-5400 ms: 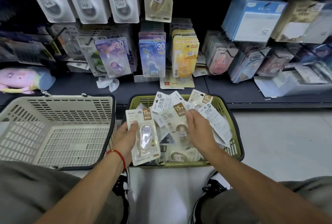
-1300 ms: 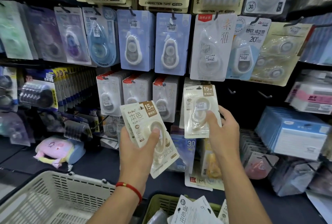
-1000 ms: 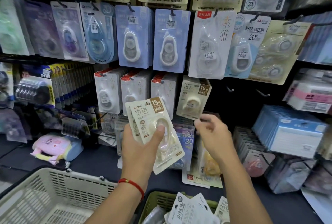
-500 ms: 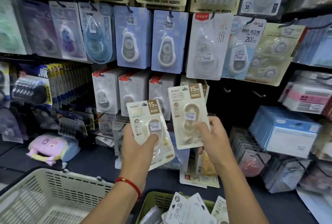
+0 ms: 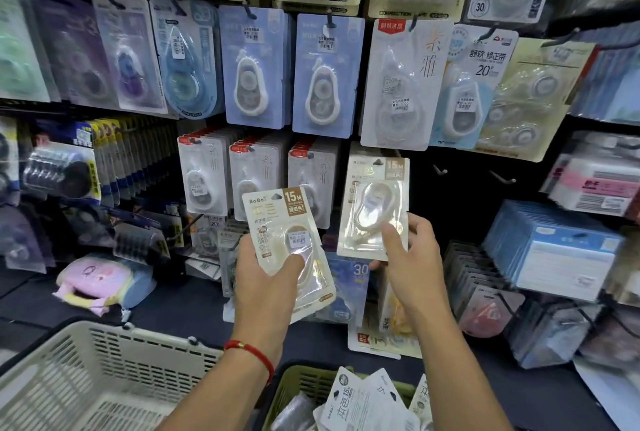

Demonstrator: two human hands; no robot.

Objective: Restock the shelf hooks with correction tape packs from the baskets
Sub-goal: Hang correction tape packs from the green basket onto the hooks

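A cream correction tape pack (image 5: 374, 207) marked 15M hangs at the shelf's lower row, its top hole at a hook (image 5: 378, 163), and it serves as the landmark here. The right hand (image 5: 414, 262) pinches its lower right corner, thumb on the front and the other fingers curled behind the card. Just left of that pack and slightly lower, the left hand (image 5: 266, 283) grips a small stack of the same cream packs (image 5: 289, 243), thumb pressed across the clear blister, fingers wrapped behind; a red cord bracelet (image 5: 254, 354) circles that wrist. Left of the hung pack sit three rows of white packs with red tabs (image 5: 258, 181), tightly filled. Directly above it hangs a large white pack (image 5: 403, 84), with two blue packs (image 5: 291, 70) further left. To its right, two bare hooks (image 5: 471, 172) stick out from the dark panel. Well below it, a green basket (image 5: 304, 382) holds more cream packs (image 5: 367, 403), and a pale plastic basket (image 5: 104, 371) stands to the lower left.
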